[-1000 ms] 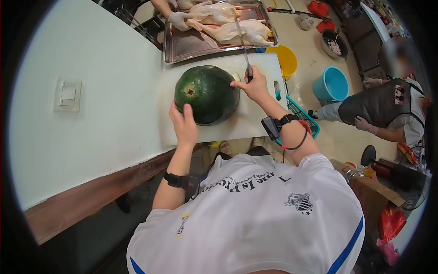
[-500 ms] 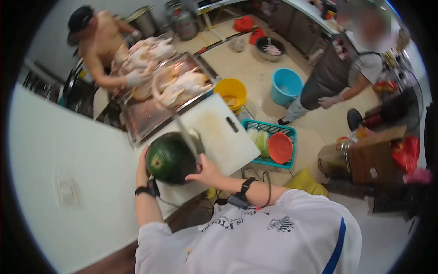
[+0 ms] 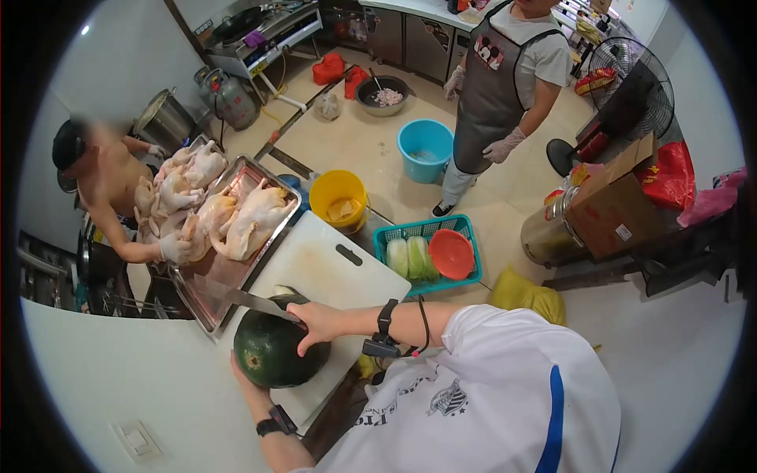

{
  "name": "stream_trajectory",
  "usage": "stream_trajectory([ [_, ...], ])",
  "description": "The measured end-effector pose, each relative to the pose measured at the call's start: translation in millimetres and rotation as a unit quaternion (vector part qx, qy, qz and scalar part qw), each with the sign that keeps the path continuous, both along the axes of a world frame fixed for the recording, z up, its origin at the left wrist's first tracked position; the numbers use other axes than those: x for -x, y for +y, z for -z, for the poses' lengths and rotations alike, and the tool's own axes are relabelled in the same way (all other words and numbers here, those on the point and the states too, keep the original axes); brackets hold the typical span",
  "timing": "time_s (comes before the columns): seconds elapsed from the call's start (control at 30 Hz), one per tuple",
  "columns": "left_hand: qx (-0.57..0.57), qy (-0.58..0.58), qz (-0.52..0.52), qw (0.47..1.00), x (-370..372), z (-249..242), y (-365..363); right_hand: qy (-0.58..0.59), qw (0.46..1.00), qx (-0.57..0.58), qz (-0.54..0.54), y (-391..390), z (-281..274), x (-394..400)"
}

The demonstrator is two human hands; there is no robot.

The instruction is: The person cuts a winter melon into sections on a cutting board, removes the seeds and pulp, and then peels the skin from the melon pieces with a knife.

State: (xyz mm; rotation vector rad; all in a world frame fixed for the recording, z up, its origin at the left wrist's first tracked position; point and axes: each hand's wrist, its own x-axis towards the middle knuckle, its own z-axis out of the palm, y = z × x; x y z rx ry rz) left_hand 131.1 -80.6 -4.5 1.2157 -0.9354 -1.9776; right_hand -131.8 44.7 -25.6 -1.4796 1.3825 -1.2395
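A large dark green melon (image 3: 276, 351) rests on the white cutting board (image 3: 327, 260). On its left side lies my left hand (image 3: 251, 380), fingers mostly hidden behind the rind. My right hand (image 3: 317, 325) is closed on the handle of a long knife (image 3: 251, 300), its thumb down against the melon. The blade extends left above the melon's upper end, its tip over the edge of the metal tray (image 3: 211, 322). Behind the melon's top a pale piece partly shows.
Plucked poultry (image 3: 256, 217) fills the tray, with a co-worker's gloved hand (image 3: 175, 247) on it. A yellow bucket (image 3: 339, 199), a blue basin (image 3: 426, 150) and a teal basket (image 3: 381, 236) of cabbages stand beyond the board. Another person in an apron (image 3: 485, 102) stands farther back.
The view has swung, so the melon and board appear lower. The knife blade now points left, where it pointed up and away before. My left hand stays at the melon's side.
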Motion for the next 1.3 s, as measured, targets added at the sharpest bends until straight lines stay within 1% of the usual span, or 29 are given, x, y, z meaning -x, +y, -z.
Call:
stream_trajectory([
  [0.07, 0.017, 0.023, -0.022, 0.999, 22.0, -15.8, 25.3, 0.008, 0.999, 0.022, -0.028, -17.8, -3.1, 18.4],
  [0.1, 0.031, 0.042, -0.048, 0.997, 30.9, -22.8, 40.5, -0.009, 0.999, 0.032, -0.007, -32.6, -1.2, 25.6],
  [0.13, 0.008, 0.072, -0.062, 0.995, 38.3, -25.0, 50.6, 0.003, 1.000, 0.008, -0.003, -55.8, 8.8, 32.9],
  [0.17, -0.013, 0.098, -0.083, 0.992, 41.9, -27.3, 61.0, 0.018, 0.998, 0.054, 0.024, -76.2, 15.2, 38.8],
  [0.2, -0.019, 0.106, -0.107, 0.988, 41.0, -19.0, 67.9, 0.032, 0.995, 0.094, 0.021, -84.8, 13.0, 43.9],
  [0.23, -0.007, 0.085, -0.134, 0.987, 42.4, -11.7, 75.2, 0.022, 0.995, 0.089, 0.045, -88.2, 20.3, 43.0],
  [0.27, -0.011, 0.061, -0.171, 0.983, 37.4, -1.7, 79.0, 0.011, 0.997, 0.062, 0.043, -82.1, 13.1, 44.1],
  [0.3, -0.014, -0.001, -0.207, 0.978, 35.1, 1.9, 82.8, 0.034, 0.996, 0.051, 0.065, -71.4, 9.3, 45.0],
  [0.37, -0.021, 0.012, -0.208, 0.978, 20.9, 15.0, 83.4, -0.002, 0.996, -0.019, 0.093, -42.7, 16.3, 37.3],
  [0.4, 0.068, -0.085, -0.244, 0.964, 14.7, 27.2, 73.9, -0.011, 0.992, -0.061, 0.108, -25.7, 11.6, 40.2],
  [0.43, 0.069, -0.090, -0.263, 0.958, 14.4, 14.5, 72.6, -0.022, 0.991, -0.055, 0.119, -7.2, 16.2, 38.6],
  [0.47, 0.279, -0.187, -0.168, 0.927, 20.3, -8.5, 74.7, -0.032, 0.989, -0.050, 0.134, 13.5, 21.1, 32.2],
  [0.5, 0.466, -0.276, -0.056, 0.839, 26.8, -26.5, 77.5, -0.057, 0.986, -0.078, 0.135, 35.5, 17.1, 26.6],
  [0.53, 0.463, -0.277, -0.063, 0.840, 26.1, -38.0, 70.6, -0.078, 0.981, -0.106, 0.140, 54.6, 9.2, 19.6],
  [0.57, 0.557, -0.282, 0.022, 0.781, 22.9, -47.9, 59.3, -0.072, 0.983, -0.107, 0.135, 68.2, 11.5, 11.2],
  [0.6, 0.642, -0.281, 0.108, 0.705, 22.1, -53.9, 51.3, -0.090, 0.979, -0.122, 0.138, 81.2, 16.2, 2.2],
  [0.63, 0.641, -0.282, 0.105, 0.706, 24.4, -57.3, 46.0, -0.110, 0.974, -0.136, 0.144, 89.5, 18.8, -6.4],
  [0.7, 0.665, -0.237, 0.175, 0.686, 28.3, -61.4, 36.5, -0.101, 0.975, -0.138, 0.145, 95.1, 23.5, -23.4],
  [0.73, 0.662, -0.242, 0.172, 0.688, 29.7, -60.9, 36.1, -0.092, 0.975, -0.141, 0.146, 94.6, 26.0, -29.4],
  [0.8, 0.634, -0.192, 0.168, 0.730, 33.3, -58.6, 41.7, -0.096, 0.978, -0.122, 0.137, 90.1, 38.9, -29.7],
  [0.83, 0.628, -0.200, 0.169, 0.733, 33.3, -59.6, 41.1, -0.098, 0.981, -0.100, 0.137, 85.8, 40.3, -29.6],
  [0.97, 0.625, -0.204, 0.134, 0.742, 37.9, -60.0, 47.3, -0.060, 0.987, -0.118, 0.096, 73.2, 29.5, -10.0],
  [1.03, 0.632, -0.219, 0.122, 0.734, 37.1, -59.5, 50.2, -0.016, 0.991, -0.130, 0.035, 61.5, 18.3, 3.4],
  [1.07, 0.629, -0.221, 0.114, 0.736, 38.9, -60.8, 53.4, -0.015, 0.991, -0.133, 0.029, 56.5, 19.3, 7.8],
  [1.17, 0.633, -0.237, 0.073, 0.733, 41.2, -55.6, 57.2, 0.007, 0.994, -0.105, -0.014, 39.9, 23.7, 21.2],
  [1.2, 0.631, -0.240, 0.070, 0.734, 43.4, -53.8, 59.3, 0.012, 0.997, -0.075, -0.022, 32.4, 26.5, 25.0],
  [1.23, 0.633, -0.255, 0.034, 0.730, 47.5, -52.0, 61.7, 0.017, 0.998, -0.045, -0.031, 22.5, 29.4, 30.0],
  [1.27, 0.634, -0.270, -0.003, 0.725, 51.0, -50.2, 64.1, 0.014, 0.998, -0.044, -0.036, 9.3, 32.1, 37.6],
  [1.3, 0.632, -0.277, -0.004, 0.724, 53.6, -47.6, 67.1, 0.039, 0.997, -0.014, -0.064, -4.3, 33.8, 45.9],
])
